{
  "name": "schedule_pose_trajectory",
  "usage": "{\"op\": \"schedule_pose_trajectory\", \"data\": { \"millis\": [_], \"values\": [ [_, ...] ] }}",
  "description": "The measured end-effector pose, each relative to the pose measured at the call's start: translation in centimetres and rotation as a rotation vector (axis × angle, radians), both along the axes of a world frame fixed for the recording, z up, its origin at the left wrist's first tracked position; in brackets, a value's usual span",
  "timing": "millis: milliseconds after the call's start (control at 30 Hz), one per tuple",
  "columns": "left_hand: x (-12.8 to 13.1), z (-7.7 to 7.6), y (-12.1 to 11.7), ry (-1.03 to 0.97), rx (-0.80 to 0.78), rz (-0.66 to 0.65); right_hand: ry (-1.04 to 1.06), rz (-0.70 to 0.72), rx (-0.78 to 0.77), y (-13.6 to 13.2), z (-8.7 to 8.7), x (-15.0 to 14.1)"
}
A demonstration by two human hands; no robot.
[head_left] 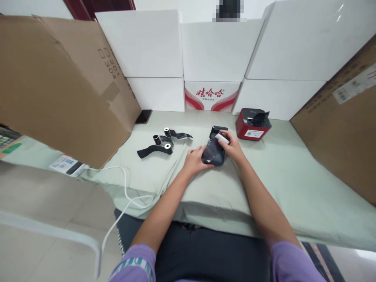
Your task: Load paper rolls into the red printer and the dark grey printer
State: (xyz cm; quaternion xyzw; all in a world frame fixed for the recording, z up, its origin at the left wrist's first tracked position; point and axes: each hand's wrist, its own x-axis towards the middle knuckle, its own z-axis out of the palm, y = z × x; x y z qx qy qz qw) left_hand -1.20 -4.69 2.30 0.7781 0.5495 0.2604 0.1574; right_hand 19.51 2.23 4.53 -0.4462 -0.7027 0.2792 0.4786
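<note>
My left hand (194,160) is wrapped round the left side of a small dark blue-grey printer (217,159), whose black lid (219,130) stands raised at the back. In my right hand (233,146) is a small paper roll (222,138) showing white, pinched over the printer. A dark strip (212,149) hangs from it towards my left hand, covering part of the printer. To the left lie three similar rolls, with black tails on the table: one front roll (168,148), one middle roll (157,140) and one back roll (167,132).
A red and black printer (253,124) with a dark strip sticking out stands at right. White boxes (214,96) line the back; brown cartons flank the left (73,86) and right (346,129). A phone (143,116) lies at back left. A white cable (125,184) crosses the front edge.
</note>
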Motion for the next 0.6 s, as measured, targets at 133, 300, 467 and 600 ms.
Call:
{"op": "schedule_pose_trajectory", "data": {
  "millis": [133, 300, 467, 600],
  "values": [
    [-0.01, 0.07, -0.02, 0.000, -0.005, -0.007, -0.029, -0.003, 0.047, -0.04, -0.07, -0.03],
    [-0.06, -0.09, 0.04, -0.016, 0.012, -0.019, -0.001, 0.000, 0.057, -0.14, 0.00, -0.10],
    [-0.07, -0.30, 0.12, -0.014, 0.010, -0.014, -0.105, -0.026, 0.059, -0.28, -0.24, -0.30],
    [-0.08, -0.37, 0.20, -0.027, 0.016, -0.021, -0.187, -0.042, 0.069, -0.35, -0.29, -0.79]
  ]
}}
